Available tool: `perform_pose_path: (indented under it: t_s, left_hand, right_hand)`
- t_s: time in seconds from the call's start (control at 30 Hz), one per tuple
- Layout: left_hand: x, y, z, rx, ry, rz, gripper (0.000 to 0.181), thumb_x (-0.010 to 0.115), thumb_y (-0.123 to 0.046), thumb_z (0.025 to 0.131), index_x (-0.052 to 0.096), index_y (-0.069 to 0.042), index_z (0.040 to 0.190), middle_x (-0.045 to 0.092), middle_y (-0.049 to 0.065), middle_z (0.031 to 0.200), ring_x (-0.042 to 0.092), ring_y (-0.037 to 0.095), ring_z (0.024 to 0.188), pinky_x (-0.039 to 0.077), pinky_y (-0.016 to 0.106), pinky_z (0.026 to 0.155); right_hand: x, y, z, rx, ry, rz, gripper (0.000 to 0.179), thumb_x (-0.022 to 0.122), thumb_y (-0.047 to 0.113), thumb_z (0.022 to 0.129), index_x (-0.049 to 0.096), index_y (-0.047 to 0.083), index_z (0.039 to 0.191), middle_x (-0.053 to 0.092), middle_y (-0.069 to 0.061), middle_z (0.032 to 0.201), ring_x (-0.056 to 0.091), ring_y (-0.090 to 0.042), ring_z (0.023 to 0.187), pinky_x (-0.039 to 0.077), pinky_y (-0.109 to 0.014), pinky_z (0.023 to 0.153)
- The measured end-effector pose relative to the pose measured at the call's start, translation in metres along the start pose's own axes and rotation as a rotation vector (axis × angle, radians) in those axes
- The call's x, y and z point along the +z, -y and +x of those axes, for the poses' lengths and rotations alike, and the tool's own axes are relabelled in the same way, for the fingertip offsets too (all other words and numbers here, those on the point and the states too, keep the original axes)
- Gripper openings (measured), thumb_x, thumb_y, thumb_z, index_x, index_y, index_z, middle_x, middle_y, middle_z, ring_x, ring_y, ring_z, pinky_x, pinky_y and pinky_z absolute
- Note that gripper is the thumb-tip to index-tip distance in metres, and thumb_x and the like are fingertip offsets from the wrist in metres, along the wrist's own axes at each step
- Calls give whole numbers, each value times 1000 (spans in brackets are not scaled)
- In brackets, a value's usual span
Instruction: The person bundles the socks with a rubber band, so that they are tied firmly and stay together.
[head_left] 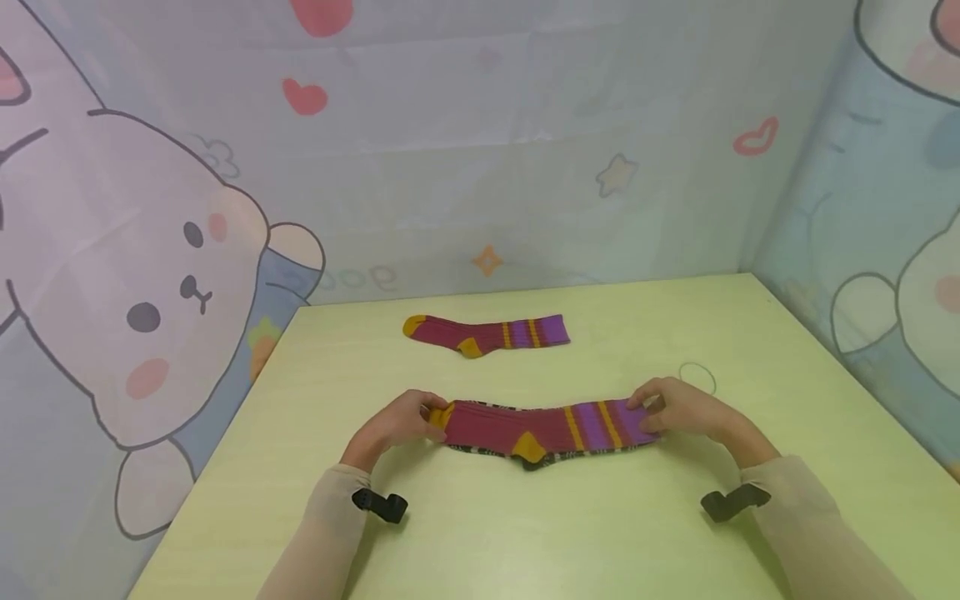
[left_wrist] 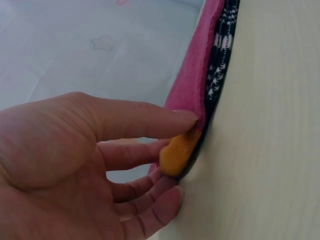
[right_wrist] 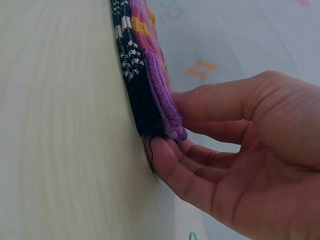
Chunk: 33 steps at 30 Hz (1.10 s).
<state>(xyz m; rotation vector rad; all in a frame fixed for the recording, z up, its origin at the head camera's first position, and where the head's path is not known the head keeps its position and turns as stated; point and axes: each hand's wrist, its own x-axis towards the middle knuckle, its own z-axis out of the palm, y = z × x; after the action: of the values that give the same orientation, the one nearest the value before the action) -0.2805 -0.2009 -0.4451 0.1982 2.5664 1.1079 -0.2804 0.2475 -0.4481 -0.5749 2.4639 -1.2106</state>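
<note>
A maroon sock [head_left: 487,423] with yellow toe and heel and a purple striped cuff lies flat across the table. Beneath it is a black and white patterned sock [left_wrist: 220,62], its edge showing along both sides and its heel poking out. My left hand [head_left: 405,417] pinches the toe end, thumb over the yellow toe [left_wrist: 177,152] and fingers around its tip. At the other end, my right hand [head_left: 682,407] holds the purple cuff [right_wrist: 162,100], thumb on top and fingertips under the stacked cuffs. A dark thread hangs from the black cuff [right_wrist: 142,107].
Farther back on the pale yellow table [head_left: 540,533] lies a second maroon sock [head_left: 442,333] with matching stripes, toe to the left. A thin loop [head_left: 697,364] rests behind my right hand. Cartoon-printed cloth walls [head_left: 450,167] stand at the back and sides.
</note>
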Motion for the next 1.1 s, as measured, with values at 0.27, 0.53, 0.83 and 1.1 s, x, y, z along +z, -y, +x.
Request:
perform_pose_path:
  t_s: [0.27,0.53,0.83,1.1]
  left_hand:
    - [1,4,1,18,8,-8,52,83,-2,76,66,-1,125,64,9,108,58,24,95,49,38,82]
    - [-3,4,-2,31,-1,47,49,84,-11,79,67,-6,124,46,13,125,54,27,106,49,42,87]
    - [-18,8,-4,84,31,-41,40,75,-18,90,63,-4,127,53,18,133,59,29,111,53,43,86]
    - [-47,3,11,113,-19,-34,43,66,-20,98,56,1,133,46,26,139,58,35,115,53,41,87]
  right_hand:
    - [1,-5,-2,7,10,79,36,73,4,88,62,-7,120,62,-21,121,66,-26,89,55,-38,74]
    - [0,-1,1,-10,5,8,35,72,10,91,61,-6,120,64,-17,114,65,-22,83,54,-36,68]
    - [-13,10,12,-48,11,-184,40,67,26,97,63,-2,124,64,-15,122,60,-36,111,52,-49,86]
    - [-29,36,33,-87,-36,-234,46,64,27,99,59,-7,130,61,-22,127,57,-40,117,49,-52,92]
